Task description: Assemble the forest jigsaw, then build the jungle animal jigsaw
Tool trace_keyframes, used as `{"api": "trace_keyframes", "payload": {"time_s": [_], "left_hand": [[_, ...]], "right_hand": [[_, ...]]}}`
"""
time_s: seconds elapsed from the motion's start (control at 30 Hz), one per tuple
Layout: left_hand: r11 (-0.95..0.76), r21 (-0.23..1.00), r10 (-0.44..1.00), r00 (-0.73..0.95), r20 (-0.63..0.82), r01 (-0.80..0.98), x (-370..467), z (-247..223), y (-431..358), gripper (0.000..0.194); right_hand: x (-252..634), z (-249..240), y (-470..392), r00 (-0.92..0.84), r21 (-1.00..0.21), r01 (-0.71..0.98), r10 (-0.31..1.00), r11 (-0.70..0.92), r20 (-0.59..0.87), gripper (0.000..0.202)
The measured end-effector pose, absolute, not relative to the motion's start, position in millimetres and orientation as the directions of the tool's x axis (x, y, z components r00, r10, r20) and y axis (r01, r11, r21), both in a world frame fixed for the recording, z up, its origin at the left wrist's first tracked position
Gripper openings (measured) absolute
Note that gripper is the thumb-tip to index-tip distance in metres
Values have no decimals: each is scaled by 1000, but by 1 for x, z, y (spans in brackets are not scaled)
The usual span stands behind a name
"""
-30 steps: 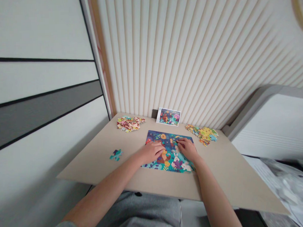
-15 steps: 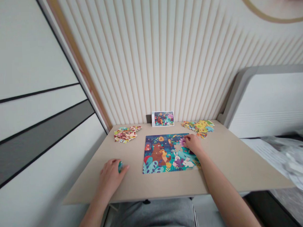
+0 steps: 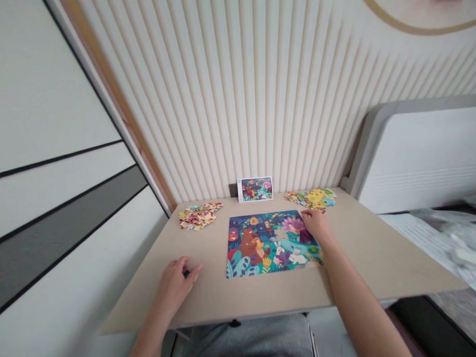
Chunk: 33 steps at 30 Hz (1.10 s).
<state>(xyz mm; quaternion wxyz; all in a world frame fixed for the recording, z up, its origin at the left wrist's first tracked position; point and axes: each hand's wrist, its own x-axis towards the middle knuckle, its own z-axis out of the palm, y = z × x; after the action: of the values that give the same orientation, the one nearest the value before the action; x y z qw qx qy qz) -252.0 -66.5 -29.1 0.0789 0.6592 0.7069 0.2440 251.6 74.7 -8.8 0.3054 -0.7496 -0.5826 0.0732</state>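
Note:
A colourful jigsaw puzzle (image 3: 256, 248) with a bear, rabbits and a purple peacock lies flat in the middle of the table. My right hand (image 3: 316, 225) rests at its upper right edge, fingers curled together and touching or almost touching the border; whatever they hold, if anything, is hidden. To the left of the puzzle, my left hand (image 3: 175, 285) is curved just above the table. Between its thumb and fingers a small dark puzzle piece (image 3: 186, 273) shows, mostly covered by the hand.
A picture card (image 3: 255, 189) of the same scene leans against the ribbed wall. One pile of red and cream puzzle pieces (image 3: 197, 216) lies at the back left, and another of yellow pieces (image 3: 312, 198) at the back right. A bed with plastic wrapping (image 3: 455, 244) stands to the right.
My right hand has moved from over the peacock to the puzzle's right edge, uncovering the peacock. The teal piece in my left hand has turned and now looks dark.

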Motion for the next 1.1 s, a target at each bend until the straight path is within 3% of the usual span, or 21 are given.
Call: {"api": "trace_keyframes", "payload": {"time_s": [0.13,0.37,0.47,0.6,0.73,0.93,1.1], "left_hand": [[-41,512,992,-26,124,858,-277,-26,-80,63],[-31,654,998,55,-17,756,-282,-13,-84,46],[-56,644,991,123,-59,763,-277,-9,-77,37],[-79,678,979,184,-85,731,-272,-6,-65,43],[-109,700,978,201,-50,706,-266,-5,-55,48],[-134,733,988,146,48,666,-254,-8,-47,30],[-152,897,970,239,53,415,-223,6,-21,38]], "right_hand": [[264,-11,74,374,-552,805,909,-219,185,34],[264,-12,75,378,-560,792,915,-243,138,32],[263,-11,75,377,-560,792,916,-244,134,32],[263,-9,74,374,-558,793,919,-245,128,33],[264,-8,75,369,-559,793,921,-242,124,34],[265,-7,74,369,-579,783,919,-228,137,34],[262,-3,72,319,-602,784,930,-152,181,33]]}}
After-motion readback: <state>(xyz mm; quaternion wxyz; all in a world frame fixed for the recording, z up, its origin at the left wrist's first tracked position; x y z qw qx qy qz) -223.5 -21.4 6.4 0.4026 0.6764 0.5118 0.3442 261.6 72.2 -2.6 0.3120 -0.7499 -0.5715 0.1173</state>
